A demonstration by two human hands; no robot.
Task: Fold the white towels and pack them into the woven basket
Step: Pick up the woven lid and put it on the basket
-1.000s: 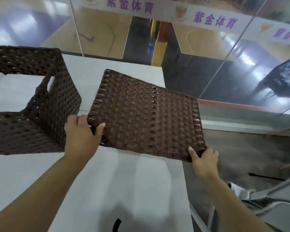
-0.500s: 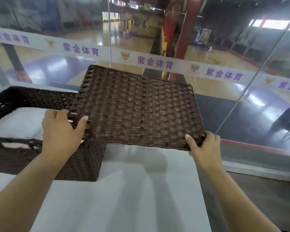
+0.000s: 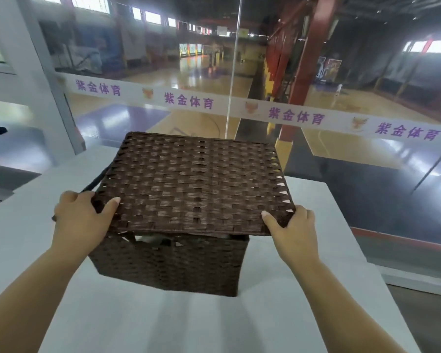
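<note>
A dark brown woven basket (image 3: 168,268) stands on the white table (image 3: 163,324). A flat woven lid (image 3: 191,182) hovers just above its rim, shifted a little to the right and covering nearly the whole opening. My left hand (image 3: 80,220) grips the lid's near left corner, thumb on top. My right hand (image 3: 294,230) grips the near right corner the same way. A sliver of white towel (image 3: 150,238) shows through the gap under the lid's front edge; the rest of the basket's inside is hidden.
A glass wall with a white banner (image 3: 290,114) runs behind the table, with a sports hall beyond. The table's right edge (image 3: 362,238) drops to the floor. A white pillar (image 3: 36,72) stands at the far left.
Both hands carried the lid leftward from beside the basket to above it. The open basket top with the white towels is now almost fully covered.
</note>
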